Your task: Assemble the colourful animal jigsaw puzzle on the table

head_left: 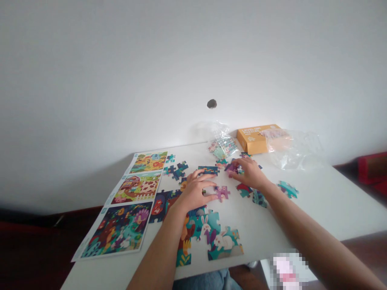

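Firstly, left grip (198,189): palm down, fingers spread wide and flat, holding nothing; the fingertips press on a pink-purple piece (223,192).
Right grip (249,172): palm down, fingers bent over a dark purple piece (231,167); I cannot tell if it is pinched or only touched.
Place of these 2 pieces: flat on the white desk (317,201), near its middle, close together but apart.
Beyond the left fingers: a long blue piece (208,170).
Near the right wrist: a red and teal piece (243,190); farther right, a teal piece (288,189).
Partly under the left forearm: a joined puzzle part (217,239) with 2 white rabbits.
Left side: a sheet (133,201) with 3 pictures.
Far edge: an orange box (255,139), a clear bag of pieces (222,146), an other clear bag (298,151).
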Tool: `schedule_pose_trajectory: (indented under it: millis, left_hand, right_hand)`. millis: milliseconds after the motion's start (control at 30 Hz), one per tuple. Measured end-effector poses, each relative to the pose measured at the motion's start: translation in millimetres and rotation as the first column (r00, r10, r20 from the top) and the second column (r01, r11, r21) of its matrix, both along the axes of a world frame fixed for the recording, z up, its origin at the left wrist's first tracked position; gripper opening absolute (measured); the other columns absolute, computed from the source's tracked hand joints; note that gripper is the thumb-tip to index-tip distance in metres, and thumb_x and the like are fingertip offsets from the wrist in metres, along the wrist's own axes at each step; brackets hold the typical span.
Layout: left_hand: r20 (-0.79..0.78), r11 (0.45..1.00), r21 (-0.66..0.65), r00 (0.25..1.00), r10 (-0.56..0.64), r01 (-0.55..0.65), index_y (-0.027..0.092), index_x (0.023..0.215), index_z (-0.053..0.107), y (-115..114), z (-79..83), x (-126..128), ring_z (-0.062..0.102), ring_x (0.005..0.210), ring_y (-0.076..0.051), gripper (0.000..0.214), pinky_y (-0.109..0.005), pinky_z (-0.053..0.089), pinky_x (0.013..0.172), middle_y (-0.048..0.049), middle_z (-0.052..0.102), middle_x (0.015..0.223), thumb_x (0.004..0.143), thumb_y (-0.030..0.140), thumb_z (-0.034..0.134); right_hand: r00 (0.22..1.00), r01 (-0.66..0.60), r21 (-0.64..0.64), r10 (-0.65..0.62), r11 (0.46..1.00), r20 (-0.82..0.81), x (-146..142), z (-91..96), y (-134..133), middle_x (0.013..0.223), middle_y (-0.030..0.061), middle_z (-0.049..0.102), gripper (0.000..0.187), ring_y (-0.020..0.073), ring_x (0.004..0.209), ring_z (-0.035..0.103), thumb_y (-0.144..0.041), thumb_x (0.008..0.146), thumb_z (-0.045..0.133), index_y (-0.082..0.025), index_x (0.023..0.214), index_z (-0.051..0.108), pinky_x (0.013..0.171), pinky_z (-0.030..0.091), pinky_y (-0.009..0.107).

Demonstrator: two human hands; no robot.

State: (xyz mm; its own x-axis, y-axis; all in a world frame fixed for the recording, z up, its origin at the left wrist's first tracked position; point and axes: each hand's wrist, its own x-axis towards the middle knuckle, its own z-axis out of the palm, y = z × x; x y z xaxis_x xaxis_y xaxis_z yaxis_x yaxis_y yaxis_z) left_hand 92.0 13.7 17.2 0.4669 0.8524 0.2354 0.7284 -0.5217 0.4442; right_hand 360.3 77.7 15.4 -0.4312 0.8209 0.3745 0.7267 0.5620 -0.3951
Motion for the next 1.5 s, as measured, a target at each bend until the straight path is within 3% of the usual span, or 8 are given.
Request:
schedule_pose_trajectory:
  millis: [167, 300, 400, 567, 767, 900, 1300, 1500]
  left_hand:
    - [-0.012, 0.999, -0.042, 1.0, -0.015, 0.014, 0.035, 0.107, 0.077, -1, 1.2, 2, 0.039, 0.139, -0.033, 0.028, -0.055, 0.031, 0.116, 0.0011, 0.064, 0.138, 0.079, 0.036, 0.078]
    - [-0.021, 0.999, -0.047, 1.0, -0.018, 0.017, 0.036, 0.108, 0.077, -1, 0.7, 1, 0.036, 0.141, -0.035, 0.03, -0.057, 0.031, 0.116, 0.0016, 0.061, 0.141, 0.079, 0.039, 0.078]
    - [-0.02, 0.999, -0.037, 1.0, -0.025, 0.024, 0.036, 0.109, 0.077, -1, 0.3, 1, 0.034, 0.143, -0.035, 0.03, -0.057, 0.03, 0.116, 0.0018, 0.06, 0.142, 0.079, 0.038, 0.078]
    - [-0.009, 0.999, -0.036, 1.0, -0.016, 0.016, 0.036, 0.106, 0.078, -2, 0.1, 2, 0.037, 0.141, -0.034, 0.027, -0.057, 0.03, 0.116, 0.0016, 0.063, 0.139, 0.079, 0.039, 0.078]
    - [0.011, 0.997, -0.059, 0.999, -0.043, 0.043, 0.033, 0.108, 0.078, -4, 2.5, 4, 0.035, 0.143, -0.034, 0.032, -0.056, 0.028, 0.117, 0.0007, 0.066, 0.136, 0.077, 0.039, 0.081]
    - [0.02, 0.994, -0.075, 0.997, -0.072, 0.073, 0.032, 0.11, 0.077, -3, 2.0, 4, 0.037, 0.143, -0.035, 0.035, -0.058, 0.023, 0.119, 0.0003, 0.071, 0.128, 0.075, 0.038, 0.083]
    - [0.097, 0.992, -0.011, 0.988, -0.123, 0.124, 0.031, 0.109, 0.076, 1, -7.8, 3, 0.053, 0.121, -0.025, 0.03, -0.044, 0.036, 0.109, 0.0024, 0.075, 0.117, 0.08, 0.036, 0.08]
    - [0.092, 0.989, 0.02, 0.985, -0.15, 0.148, 0.03, 0.103, 0.077, 2, -8.7, 4, 0.053, 0.115, -0.023, 0.022, -0.043, 0.035, 0.108, 0.0013, 0.074, 0.115, 0.082, 0.035, 0.078]
  right_hand:
    - [0.937, 0.339, 0.044, -0.341, 0.94, 0.075, 4, -12.0, 6, 0.116, 0.0145, 0.066, 0.036, 0.0355, 0.109, 0.058, -0.034, 0.082, 0.065, -0.023, 0.116, 0.069, 0.091, 0.044, 0.048]
    - [0.986, 0.093, 0.117, -0.109, 0.989, 0.13, -16, -15.4, 1, 0.147, 0.0129, 0.052, 0.047, 0.0372, 0.13, 0.047, -0.03, 0.089, 0.057, -0.027, 0.136, 0.059, 0.102, 0.038, 0.055]
    - [0.979, -0.049, 0.069, 0.034, 0.996, 0.199, -27, -18.5, 0, 0.148, 0.0099, 0.054, 0.049, 0.0383, 0.135, 0.042, -0.037, 0.093, 0.056, -0.031, 0.141, 0.055, 0.107, 0.03, 0.063]
    - [0.984, 0.0, 0.068, -0.012, 0.998, 0.179, -21, -23.4, 7, 0.127, 0.0118, 0.066, 0.035, 0.0334, 0.12, 0.054, -0.038, 0.093, 0.057, -0.027, 0.125, 0.067, 0.109, 0.028, 0.061]
    - [0.982, 0.003, 0.041, -0.011, 0.999, 0.188, -18, -26.8, 10, 0.147, 0.0119, 0.054, 0.038, 0.0361, 0.136, 0.043, -0.037, 0.096, 0.051, -0.025, 0.131, 0.063, 0.111, 0.024, 0.063]
    - [0.987, 0.014, -0.001, -0.013, 1.0, 0.162, -20, -26.8, 11, 0.133, 0.0109, 0.065, 0.036, 0.0321, 0.126, 0.053, -0.042, 0.099, 0.049, -0.026, 0.127, 0.064, 0.112, 0.023, 0.061]
    - [0.978, 0.065, 0.084, -0.08, 0.994, 0.191, -22, -30.5, 12, 0.113, 0.012, 0.067, 0.031, 0.0321, 0.113, 0.054, -0.038, 0.098, 0.054, -0.025, 0.125, 0.064, 0.11, 0.024, 0.054]
    - [0.999, 0.037, 0.089, -0.041, 0.995, 0.035, -20, -27.2, 14, 0.104, 0.0105, 0.064, 0.027, 0.0275, 0.102, 0.057, -0.037, 0.095, 0.058, -0.023, 0.118, 0.065, 0.102, 0.035, 0.046]
